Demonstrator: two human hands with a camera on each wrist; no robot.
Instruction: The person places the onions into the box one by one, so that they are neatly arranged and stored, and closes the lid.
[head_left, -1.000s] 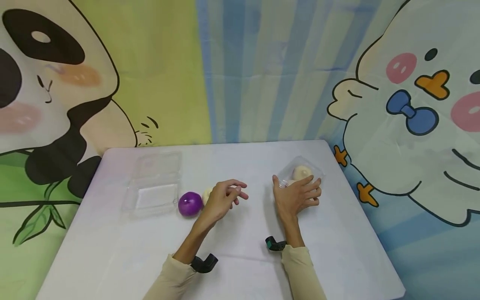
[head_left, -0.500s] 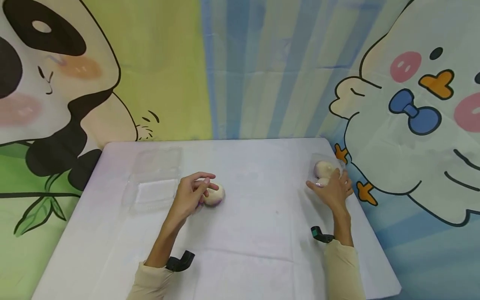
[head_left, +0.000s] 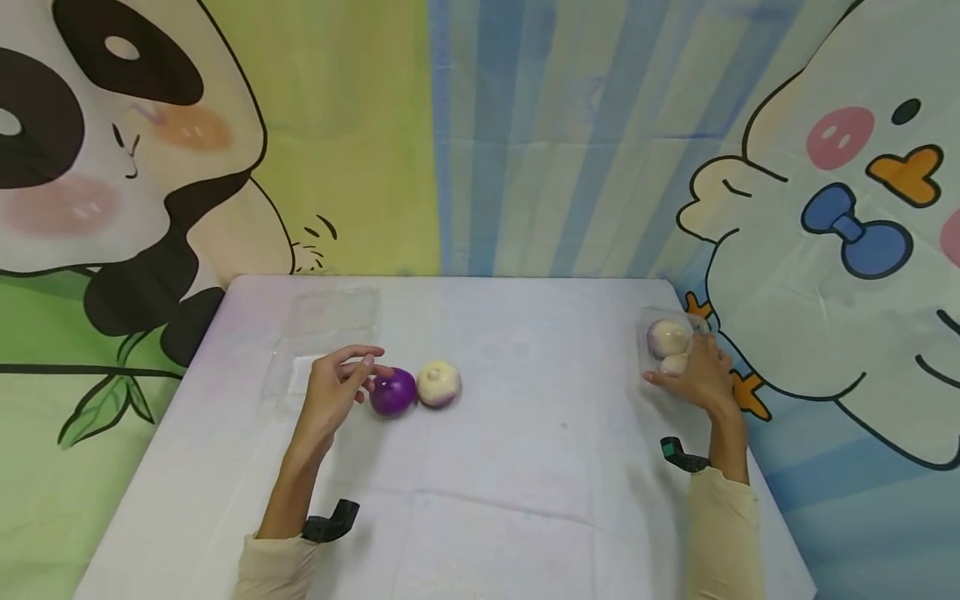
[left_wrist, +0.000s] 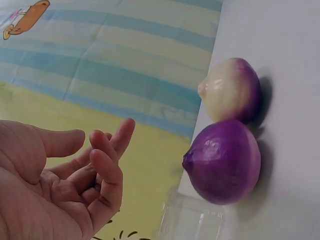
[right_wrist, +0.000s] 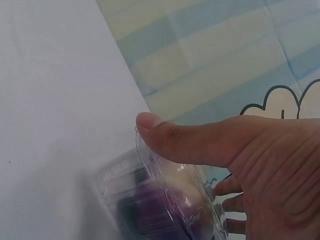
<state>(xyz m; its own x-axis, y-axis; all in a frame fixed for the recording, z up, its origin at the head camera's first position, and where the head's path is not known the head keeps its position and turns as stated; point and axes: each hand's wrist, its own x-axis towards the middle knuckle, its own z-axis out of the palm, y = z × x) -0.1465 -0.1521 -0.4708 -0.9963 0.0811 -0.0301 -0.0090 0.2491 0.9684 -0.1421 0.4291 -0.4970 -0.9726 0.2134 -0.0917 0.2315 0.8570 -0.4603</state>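
At the table's far right, my right hand (head_left: pixel 701 375) grips a clear plastic box (right_wrist: pixel 117 172). Its thumb presses the rim in the right wrist view, with the other fingers on the opposite side. Two pale onions (head_left: pixel 667 339) with purple tinges sit inside; the hand partly covers one. My left hand (head_left: pixel 330 396) hovers left of a purple onion (left_wrist: pixel 222 162), fingers loosely bent and holding nothing. A white-and-purple onion (head_left: pixel 438 384) rests against the purple one, on its right.
A second clear plastic box (head_left: pixel 333 310) lies with its lid folded back at the table's far left, partly behind my left hand. The white table (head_left: pixel 517 467) ends at a printed cloth backdrop (head_left: pixel 517 150).
My right hand has carried the box with two onions rightward to the table's right edge. My left hand has moved left, uncovering the pair of onions on the table.
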